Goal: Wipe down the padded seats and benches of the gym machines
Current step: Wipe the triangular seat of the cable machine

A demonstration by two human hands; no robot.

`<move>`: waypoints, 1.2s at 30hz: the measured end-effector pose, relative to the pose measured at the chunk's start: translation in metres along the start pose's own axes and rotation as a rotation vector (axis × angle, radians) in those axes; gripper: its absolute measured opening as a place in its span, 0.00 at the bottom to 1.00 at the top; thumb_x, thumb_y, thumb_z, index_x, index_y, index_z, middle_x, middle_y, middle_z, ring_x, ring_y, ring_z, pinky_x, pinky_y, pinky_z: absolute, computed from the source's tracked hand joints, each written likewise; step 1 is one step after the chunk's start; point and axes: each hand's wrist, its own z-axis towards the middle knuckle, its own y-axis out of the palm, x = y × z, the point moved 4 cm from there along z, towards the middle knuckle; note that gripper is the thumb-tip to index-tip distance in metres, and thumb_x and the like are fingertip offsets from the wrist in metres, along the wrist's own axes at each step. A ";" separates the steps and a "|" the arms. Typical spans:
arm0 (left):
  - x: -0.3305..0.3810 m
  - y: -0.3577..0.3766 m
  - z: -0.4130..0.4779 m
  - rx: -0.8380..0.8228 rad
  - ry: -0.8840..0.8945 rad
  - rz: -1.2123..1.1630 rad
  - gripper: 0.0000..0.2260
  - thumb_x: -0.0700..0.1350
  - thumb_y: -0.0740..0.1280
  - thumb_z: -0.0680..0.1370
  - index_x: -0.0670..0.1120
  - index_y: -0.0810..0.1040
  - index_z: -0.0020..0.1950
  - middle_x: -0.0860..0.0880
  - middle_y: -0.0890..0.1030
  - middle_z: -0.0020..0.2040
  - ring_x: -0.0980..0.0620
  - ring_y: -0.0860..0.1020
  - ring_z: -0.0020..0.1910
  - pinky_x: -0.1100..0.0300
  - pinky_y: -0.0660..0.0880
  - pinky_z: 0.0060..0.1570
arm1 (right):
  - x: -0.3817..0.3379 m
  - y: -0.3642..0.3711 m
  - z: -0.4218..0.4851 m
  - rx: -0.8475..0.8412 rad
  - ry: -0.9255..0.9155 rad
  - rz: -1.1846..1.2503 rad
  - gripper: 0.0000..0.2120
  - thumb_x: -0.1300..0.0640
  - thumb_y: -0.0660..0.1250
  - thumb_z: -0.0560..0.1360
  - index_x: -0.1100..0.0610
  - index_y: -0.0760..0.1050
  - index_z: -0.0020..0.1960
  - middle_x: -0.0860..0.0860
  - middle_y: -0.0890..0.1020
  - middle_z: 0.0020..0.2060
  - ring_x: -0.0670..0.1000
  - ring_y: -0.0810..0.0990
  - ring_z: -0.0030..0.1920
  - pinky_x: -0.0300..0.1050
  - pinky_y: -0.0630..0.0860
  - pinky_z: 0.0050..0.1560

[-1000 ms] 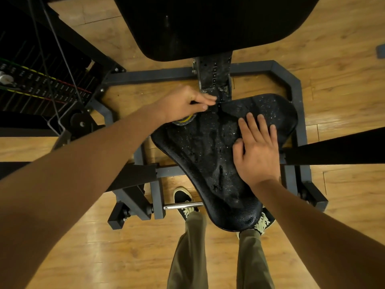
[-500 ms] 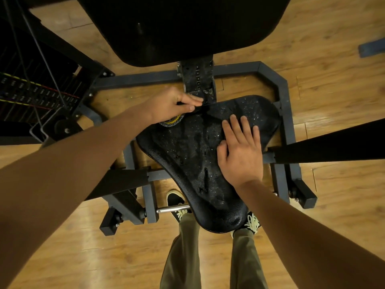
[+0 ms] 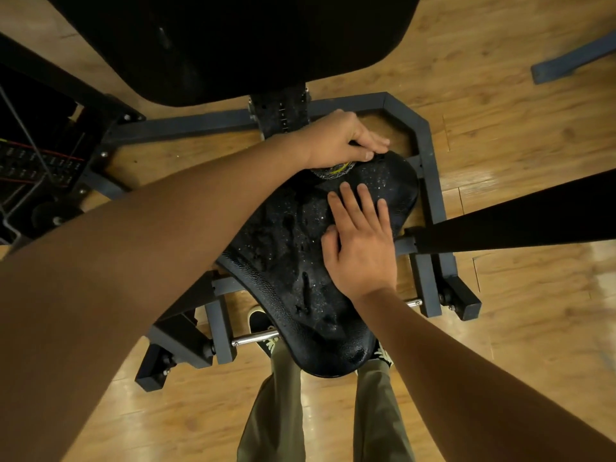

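Seat (image 3: 290, 248) is the machine's black pad, wet with droplets. It sits inside the grey frame (image 3: 430, 181), below the big backrest (image 3: 233, 45) and right in front of the person's legs.

Head view: the seat's long axis runs away from the person. The narrow nose points back at the legs and the broad end lies toward the backrest post, leaning a little to the right in the picture.

The left hand (image 3: 336, 138) is at that broad far edge. Its fingers are curled close together over a dark scrubber (image 3: 331, 171) with yellow in it, gripping it against the pad. Most of the scrubber is hidden under the hand.

The right hand (image 3: 360, 248) lies flat on the seat's right half, fingers straight and slightly fanned, holding nothing. It seems to be steadying the pad.

From the left hand's grip, nearly all of the seat lies nearer the person, along that axis. The next stroke would therefore likely be a pull toward the nose. The right hand sits just beside that path and covers a patch that it would have to lift off before that patch can be wiped.
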 end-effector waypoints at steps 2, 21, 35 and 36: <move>-0.008 -0.007 -0.028 0.002 -0.050 -0.019 0.15 0.41 0.69 0.80 0.46 0.79 0.66 0.53 0.77 0.68 0.66 0.72 0.66 0.66 0.61 0.73 | 0.000 0.000 0.000 0.003 -0.004 0.003 0.24 0.53 0.56 0.81 0.56 0.67 0.76 0.53 0.66 0.77 0.55 0.55 0.79 0.59 0.51 0.78; -0.045 0.024 -0.226 0.992 -0.704 0.055 0.17 0.41 0.59 0.84 0.47 0.72 0.73 0.51 0.69 0.76 0.54 0.60 0.77 0.77 0.48 0.70 | 0.001 0.001 -0.001 -0.063 -0.008 -0.027 0.26 0.50 0.49 0.82 0.54 0.62 0.78 0.52 0.61 0.79 0.54 0.51 0.80 0.57 0.47 0.79; -0.043 0.033 -0.230 0.900 -0.641 0.169 0.17 0.35 0.61 0.82 0.42 0.76 0.69 0.46 0.72 0.73 0.48 0.62 0.77 0.62 0.58 0.74 | 0.003 0.000 -0.001 -0.013 -0.026 -0.023 0.25 0.51 0.51 0.82 0.56 0.64 0.77 0.54 0.63 0.78 0.56 0.55 0.79 0.58 0.49 0.79; -0.044 0.032 -0.228 0.911 -0.646 0.162 0.16 0.35 0.61 0.82 0.43 0.76 0.69 0.46 0.72 0.73 0.49 0.62 0.77 0.63 0.58 0.74 | 0.003 0.000 -0.001 -0.012 -0.026 -0.023 0.25 0.51 0.51 0.82 0.56 0.64 0.77 0.54 0.63 0.78 0.56 0.55 0.79 0.58 0.49 0.79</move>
